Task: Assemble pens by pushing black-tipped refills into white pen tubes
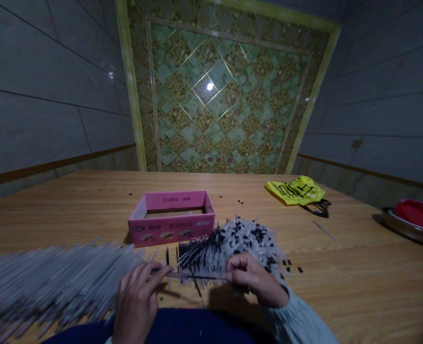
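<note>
My left hand (137, 296) and my right hand (252, 277) hold a thin stick (207, 277) level between them, low over the table. It has a dark shaft and a paler, clear-looking section towards the left. Thumb and fingers of each hand pinch one end. Left of my left hand lies a wide pile of long, clear thin tubes (57, 279). Just beyond my right hand is a heap of short clear pieces with black ends (249, 239). Dark thin sticks (197, 253) lie along the left side of that heap, some loose near my fingers.
A pink open-topped box (171, 233) stands behind the piles. Farther back on the wooden table (354, 267) lies a yellow bag (297, 191) with black print. One loose tube (325, 231) and small black bits (300, 270) are scattered. A metal basin (408, 232) holding something red stands far right.
</note>
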### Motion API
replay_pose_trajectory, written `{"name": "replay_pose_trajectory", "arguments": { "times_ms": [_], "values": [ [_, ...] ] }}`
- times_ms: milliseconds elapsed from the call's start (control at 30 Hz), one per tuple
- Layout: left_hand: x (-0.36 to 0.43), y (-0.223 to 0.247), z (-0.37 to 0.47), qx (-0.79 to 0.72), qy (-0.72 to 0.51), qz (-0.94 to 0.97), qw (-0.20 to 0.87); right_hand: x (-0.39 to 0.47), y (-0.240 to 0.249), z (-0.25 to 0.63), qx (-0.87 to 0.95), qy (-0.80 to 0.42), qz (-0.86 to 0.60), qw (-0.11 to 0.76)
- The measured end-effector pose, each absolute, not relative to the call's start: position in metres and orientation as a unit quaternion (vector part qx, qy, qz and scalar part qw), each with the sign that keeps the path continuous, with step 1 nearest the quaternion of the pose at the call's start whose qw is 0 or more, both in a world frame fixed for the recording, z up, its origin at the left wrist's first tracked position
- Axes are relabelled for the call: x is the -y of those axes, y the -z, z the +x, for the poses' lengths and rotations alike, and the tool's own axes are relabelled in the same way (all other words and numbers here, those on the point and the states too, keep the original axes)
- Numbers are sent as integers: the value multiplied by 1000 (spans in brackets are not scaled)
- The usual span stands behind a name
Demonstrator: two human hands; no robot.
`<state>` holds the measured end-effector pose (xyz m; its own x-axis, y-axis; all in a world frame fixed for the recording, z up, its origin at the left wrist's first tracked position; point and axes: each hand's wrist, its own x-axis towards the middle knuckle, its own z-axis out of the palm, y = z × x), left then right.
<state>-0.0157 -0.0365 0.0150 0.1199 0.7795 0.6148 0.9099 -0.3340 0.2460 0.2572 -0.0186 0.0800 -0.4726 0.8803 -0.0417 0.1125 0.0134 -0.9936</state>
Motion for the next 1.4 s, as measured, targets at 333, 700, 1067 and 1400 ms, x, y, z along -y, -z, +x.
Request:
{"name": "replay_pose_trajectory", "arguments": {
  "times_ms": [333, 700, 1067, 1400],
  "values": [
    [28, -2, -6, 535, 428, -724, -80, 10, -65, 249, 714, -328, -495, 372],
    [27, -1, -8, 570, 489, -644, -145, 7, -64, 281, 748, 33, -663, 5],
    [24, 3, -10, 538, 483, -689, -48, 4, -54, 270, 749, 47, -661, -7],
    [20, 12, -12, 542, 462, -702, -16, 4, -46, 262, 754, 48, -655, -9]
  ]
}}
